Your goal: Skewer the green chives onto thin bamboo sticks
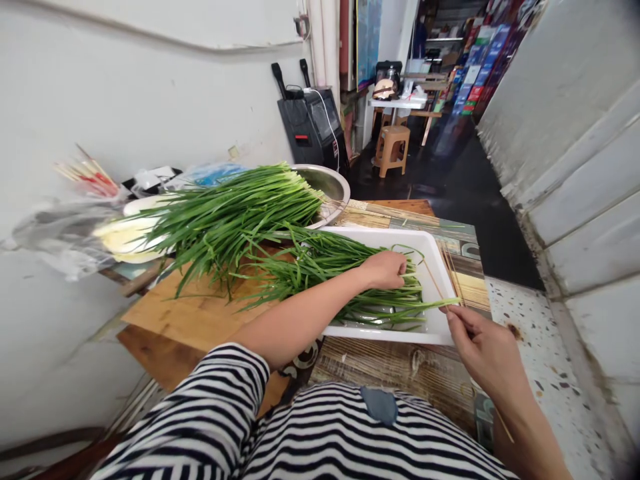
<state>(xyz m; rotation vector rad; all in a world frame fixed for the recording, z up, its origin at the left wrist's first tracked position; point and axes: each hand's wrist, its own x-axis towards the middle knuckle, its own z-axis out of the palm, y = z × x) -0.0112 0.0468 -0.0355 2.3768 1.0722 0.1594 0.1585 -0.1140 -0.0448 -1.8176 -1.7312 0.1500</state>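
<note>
Pinched between the thumb and fingers of the right hand (484,341) are a thin stick (504,425) and a pale stalk end (445,303), beside the rim of the white tray (385,334). Left hand (384,269) curls, back upward, over the greens (327,267) lying in this tray; whether it grasps some, I cannot tell. Its forearm (305,313) crosses above them.

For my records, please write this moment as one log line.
left hand: on green stalks in white tray | right hand: pinching stalk ends | metal bowl: beyond tray
</note>
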